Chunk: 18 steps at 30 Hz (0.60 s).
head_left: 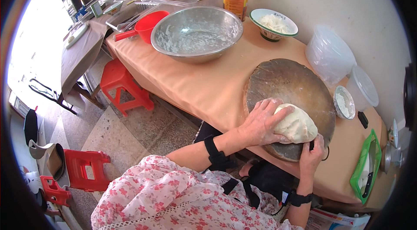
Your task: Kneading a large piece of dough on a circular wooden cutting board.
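A smooth, pale lump of dough (299, 124) is between my two hands over the near half of a round wooden chopping board (284, 80). My left hand (264, 122) wraps the dough's left side, thumb over the top and fingertips beneath it. At its lower right edge, my right hand (312, 151) grips the dough with bent fingers. Whether the dough's underside touches the board is hidden. A small bowl of white powder (344, 102) stands just right of the board.
Behind lie a large metal basin (197, 52) with white residue, a red dipper (150, 23), an orange tin (236, 0) and a bowl of white shreds (274, 23). Clear plastic tubs (330, 52) line the wall. A green basket (367, 165) holds a knife at right. Red stools (121, 84) stand left.
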Each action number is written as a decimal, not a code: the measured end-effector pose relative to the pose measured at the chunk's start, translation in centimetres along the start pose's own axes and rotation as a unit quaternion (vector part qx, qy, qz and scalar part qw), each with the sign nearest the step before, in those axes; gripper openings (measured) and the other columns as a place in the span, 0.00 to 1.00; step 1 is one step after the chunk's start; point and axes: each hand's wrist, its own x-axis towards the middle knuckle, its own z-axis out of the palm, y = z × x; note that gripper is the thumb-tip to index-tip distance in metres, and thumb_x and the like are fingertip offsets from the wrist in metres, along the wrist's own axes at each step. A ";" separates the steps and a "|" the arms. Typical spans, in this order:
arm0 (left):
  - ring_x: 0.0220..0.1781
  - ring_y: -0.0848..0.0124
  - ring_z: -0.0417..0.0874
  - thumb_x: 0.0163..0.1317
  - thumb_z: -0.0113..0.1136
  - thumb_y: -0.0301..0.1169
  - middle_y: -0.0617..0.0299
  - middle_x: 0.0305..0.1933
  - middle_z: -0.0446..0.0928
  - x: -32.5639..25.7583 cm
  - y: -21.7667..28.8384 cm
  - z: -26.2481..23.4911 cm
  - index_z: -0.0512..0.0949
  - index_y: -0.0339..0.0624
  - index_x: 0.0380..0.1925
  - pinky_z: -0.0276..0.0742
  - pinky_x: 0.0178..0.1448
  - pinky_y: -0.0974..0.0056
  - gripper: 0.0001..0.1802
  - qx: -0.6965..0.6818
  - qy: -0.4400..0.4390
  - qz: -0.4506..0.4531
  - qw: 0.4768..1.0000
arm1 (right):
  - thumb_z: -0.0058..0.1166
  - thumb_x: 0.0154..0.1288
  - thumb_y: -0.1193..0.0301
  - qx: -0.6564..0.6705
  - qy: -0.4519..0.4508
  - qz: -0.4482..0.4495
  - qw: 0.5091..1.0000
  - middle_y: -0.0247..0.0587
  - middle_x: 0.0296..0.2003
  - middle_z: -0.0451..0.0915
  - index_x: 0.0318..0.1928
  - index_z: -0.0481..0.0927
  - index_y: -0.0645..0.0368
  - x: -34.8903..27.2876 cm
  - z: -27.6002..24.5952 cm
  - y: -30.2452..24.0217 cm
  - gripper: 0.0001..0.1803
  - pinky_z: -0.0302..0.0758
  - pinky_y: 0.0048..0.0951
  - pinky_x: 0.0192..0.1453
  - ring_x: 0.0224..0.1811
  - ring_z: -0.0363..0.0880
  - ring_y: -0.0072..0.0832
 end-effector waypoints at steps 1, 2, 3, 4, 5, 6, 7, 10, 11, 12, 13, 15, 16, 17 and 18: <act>0.61 0.48 0.69 0.40 0.77 0.43 0.50 0.60 0.67 0.0 0.1 0.0 0.69 0.52 0.62 0.66 0.63 0.48 0.45 -0.001 0.003 -0.001 1.000 | 0.53 0.61 0.78 0.007 0.000 0.003 1.000 0.55 0.42 0.77 0.47 0.76 0.66 0.0 0.0 -0.1 0.13 0.72 0.44 0.51 0.47 0.75 0.53; 0.61 0.47 0.69 0.39 0.77 0.43 0.50 0.60 0.67 0.0 0.2 -0.1 0.69 0.52 0.62 0.65 0.64 0.48 0.45 -0.002 0.005 -0.003 1.000 | 0.53 0.60 0.78 0.013 -0.001 0.006 1.000 0.55 0.42 0.77 0.47 0.76 0.66 0.0 -0.1 -0.2 0.13 0.71 0.44 0.52 0.47 0.75 0.53; 0.61 0.47 0.69 0.39 0.77 0.43 0.50 0.60 0.67 0.0 0.2 -0.1 0.69 0.52 0.62 0.65 0.64 0.48 0.45 -0.002 0.004 -0.003 1.000 | 0.53 0.60 0.78 0.013 -0.001 0.007 1.000 0.55 0.42 0.77 0.47 0.76 0.66 0.1 -0.1 -0.2 0.13 0.71 0.44 0.52 0.47 0.75 0.53; 0.61 0.47 0.69 0.39 0.77 0.43 0.50 0.60 0.67 0.0 0.1 -0.1 0.69 0.52 0.62 0.65 0.64 0.47 0.45 -0.008 0.002 -0.003 1.000 | 0.52 0.60 0.79 0.019 -0.006 0.007 1.000 0.54 0.42 0.77 0.47 0.76 0.66 0.1 -0.2 -0.1 0.13 0.71 0.44 0.52 0.47 0.75 0.53; 0.62 0.47 0.68 0.39 0.77 0.43 0.50 0.60 0.67 0.0 0.1 -0.1 0.69 0.52 0.62 0.65 0.64 0.47 0.45 -0.014 0.000 -0.004 1.000 | 0.52 0.60 0.79 0.025 -0.011 0.007 1.000 0.54 0.42 0.77 0.47 0.76 0.66 0.1 -0.2 -0.1 0.13 0.71 0.44 0.52 0.47 0.75 0.53; 0.62 0.47 0.68 0.39 0.77 0.43 0.50 0.60 0.67 0.0 0.1 -0.1 0.69 0.52 0.62 0.65 0.64 0.47 0.45 -0.014 0.001 -0.003 1.000 | 0.52 0.60 0.79 0.025 -0.010 0.007 1.000 0.54 0.42 0.77 0.47 0.76 0.66 0.1 -0.1 0.0 0.13 0.71 0.44 0.52 0.47 0.75 0.53; 0.62 0.47 0.68 0.39 0.77 0.43 0.50 0.60 0.67 -0.1 0.1 -0.1 0.69 0.53 0.62 0.65 0.64 0.47 0.45 -0.008 -0.002 -0.008 1.000 | 0.52 0.60 0.79 0.021 -0.006 -0.001 1.000 0.54 0.42 0.77 0.47 0.76 0.66 0.1 0.1 0.1 0.13 0.71 0.44 0.52 0.47 0.75 0.52; 0.62 0.47 0.68 0.40 0.77 0.42 0.50 0.61 0.66 -0.1 0.2 -0.1 0.69 0.53 0.62 0.65 0.65 0.47 0.45 -0.005 -0.013 -0.015 1.000 | 0.52 0.59 0.80 0.015 -0.002 0.001 1.000 0.53 0.43 0.77 0.46 0.76 0.66 0.0 -0.1 -0.3 0.13 0.71 0.43 0.53 0.47 0.75 0.52; 0.63 0.46 0.67 0.40 0.78 0.43 0.49 0.62 0.66 0.0 0.1 -0.1 0.69 0.53 0.62 0.64 0.65 0.47 0.45 -0.005 -0.019 -0.018 1.000 | 0.52 0.59 0.80 0.015 -0.002 0.008 1.000 0.53 0.43 0.77 0.46 0.76 0.66 0.0 -0.2 -0.4 0.13 0.71 0.43 0.53 0.47 0.75 0.51; 0.63 0.46 0.67 0.40 0.78 0.43 0.49 0.62 0.66 -0.1 0.2 -0.1 0.69 0.53 0.62 0.64 0.65 0.47 0.45 -0.010 -0.024 -0.018 0.999 | 0.52 0.59 0.80 0.011 -0.004 0.014 1.000 0.53 0.43 0.77 0.46 0.76 0.66 -0.1 -0.3 -0.5 0.13 0.71 0.43 0.53 0.47 0.75 0.51; 0.63 0.46 0.67 0.40 0.78 0.43 0.49 0.63 0.66 -0.1 0.3 -0.1 0.69 0.53 0.62 0.64 0.65 0.48 0.45 -0.007 -0.020 -0.020 1.000 | 0.52 0.59 0.80 0.012 -0.004 0.010 1.000 0.53 0.43 0.77 0.46 0.76 0.66 -0.1 -0.3 -0.5 0.13 0.71 0.43 0.53 0.48 0.75 0.51; 0.64 0.46 0.67 0.40 0.77 0.44 0.48 0.64 0.65 0.1 0.4 -0.2 0.69 0.52 0.62 0.64 0.66 0.48 0.46 -0.004 -0.018 -0.023 1.000 | 0.53 0.58 0.82 0.021 0.004 -0.003 1.000 0.53 0.42 0.77 0.45 0.76 0.66 0.2 -0.3 -0.5 0.13 0.71 0.42 0.53 0.47 0.75 0.52; 0.64 0.46 0.67 0.40 0.77 0.44 0.48 0.64 0.65 0.2 0.3 -0.1 0.69 0.52 0.62 0.64 0.66 0.48 0.46 -0.010 -0.021 -0.019 1.000 | 0.53 0.58 0.82 0.015 0.007 0.001 1.000 0.53 0.42 0.77 0.45 0.76 0.66 0.3 -0.2 -0.4 0.13 0.71 0.42 0.53 0.47 0.75 0.52; 0.64 0.46 0.67 0.40 0.78 0.44 0.48 0.64 0.65 0.1 0.1 -0.1 0.69 0.51 0.62 0.64 0.66 0.48 0.46 0.000 -0.014 -0.020 1.000 | 0.53 0.57 0.82 0.017 0.002 -0.002 1.000 0.53 0.41 0.77 0.44 0.76 0.66 0.3 0.0 -0.3 0.12 0.72 0.42 0.52 0.46 0.75 0.52; 0.64 0.46 0.68 0.40 0.78 0.44 0.48 0.64 0.66 0.1 0.1 -0.1 0.69 0.50 0.62 0.64 0.66 0.48 0.46 0.007 -0.008 -0.020 1.000 | 0.53 0.57 0.82 0.016 -0.001 -0.004 1.000 0.52 0.40 0.77 0.44 0.76 0.66 0.3 0.0 -0.3 0.12 0.72 0.42 0.52 0.46 0.75 0.52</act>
